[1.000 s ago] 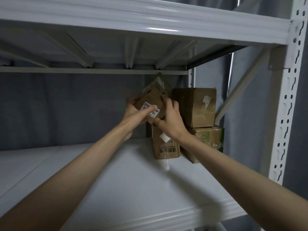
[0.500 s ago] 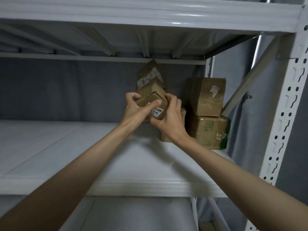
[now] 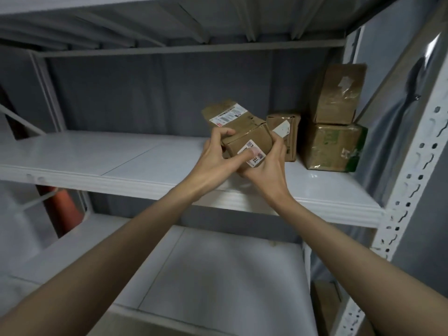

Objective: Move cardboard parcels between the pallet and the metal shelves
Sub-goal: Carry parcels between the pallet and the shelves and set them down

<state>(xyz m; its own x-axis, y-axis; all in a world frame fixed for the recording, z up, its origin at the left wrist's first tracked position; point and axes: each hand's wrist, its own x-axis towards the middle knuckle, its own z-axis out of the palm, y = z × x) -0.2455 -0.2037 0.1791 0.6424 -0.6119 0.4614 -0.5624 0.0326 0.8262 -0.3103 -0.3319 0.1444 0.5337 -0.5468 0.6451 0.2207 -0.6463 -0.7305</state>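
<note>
A small brown cardboard parcel (image 3: pixel 249 139) with a white label is held above the front of the white metal shelf (image 3: pixel 121 163). My left hand (image 3: pixel 213 161) grips its left end, thumb on the label. My right hand (image 3: pixel 266 166) grips its right end. A second flat parcel (image 3: pixel 230 117) with a long label lies tilted on top of it, at its far side. Three more parcels stand on the shelf to the right: a small upright one (image 3: pixel 284 132) and a stack of two, lower (image 3: pixel 332 146) and upper (image 3: pixel 339 93).
A perforated white upright (image 3: pixel 409 185) frames the right side. Below is a lower white shelf (image 3: pixel 218 275). A red cylinder (image 3: pixel 63 209) stands behind the rack at the left. A grey curtain hangs behind.
Both hands have brought the two parcels down and toward me, away from the stack. The camera view has tilted down, showing the lower shelf.
</note>
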